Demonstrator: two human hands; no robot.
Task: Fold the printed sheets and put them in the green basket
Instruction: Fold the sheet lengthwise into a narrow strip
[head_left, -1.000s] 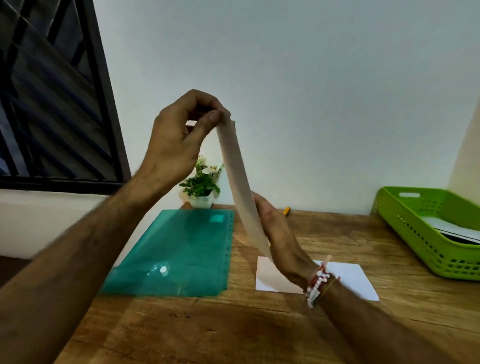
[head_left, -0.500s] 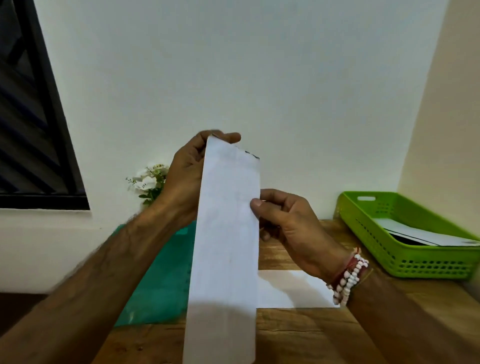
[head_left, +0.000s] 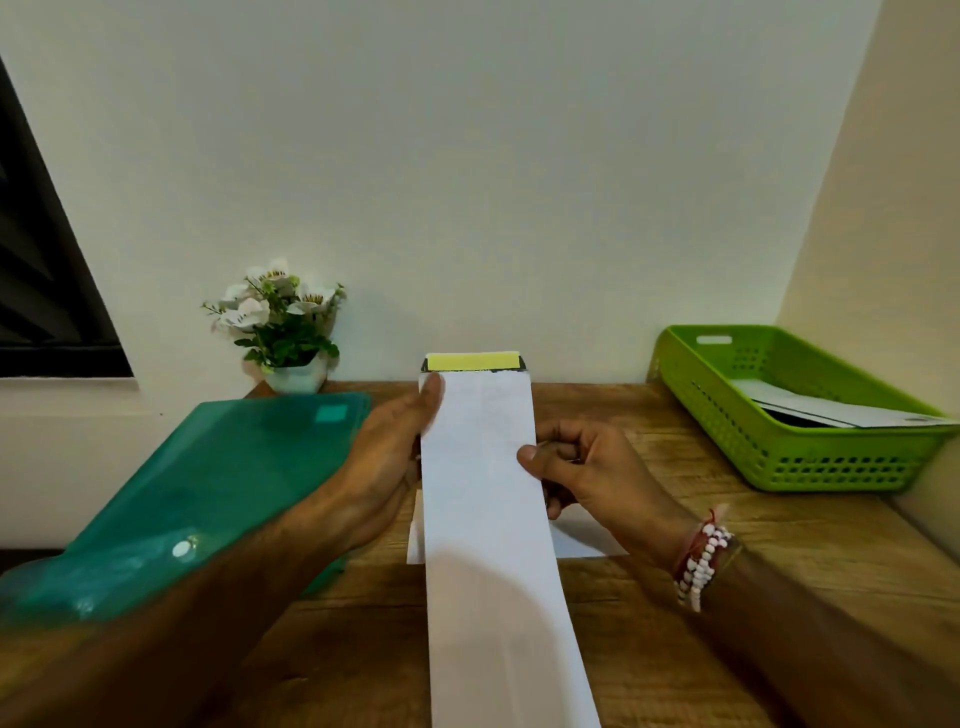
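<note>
Both hands hold a folded sheet, a long strip, over the middle of the tabletop. The left hand pinches its far left edge and the right hand pinches its right edge. The basket sits far right with papers inside. The layers look uneven at the far end, so a loose pinch could let them slide apart. Half a second ago the sheet stood higher against the wall, with the left hand at its top.

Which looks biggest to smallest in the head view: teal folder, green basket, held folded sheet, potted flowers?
1-3. Too close to rank: folded sheet, held near the camera; teal folder, partly behind the left arm; green basket, cut by the frame edge.
4. Clearly smallest: potted flowers.
</note>
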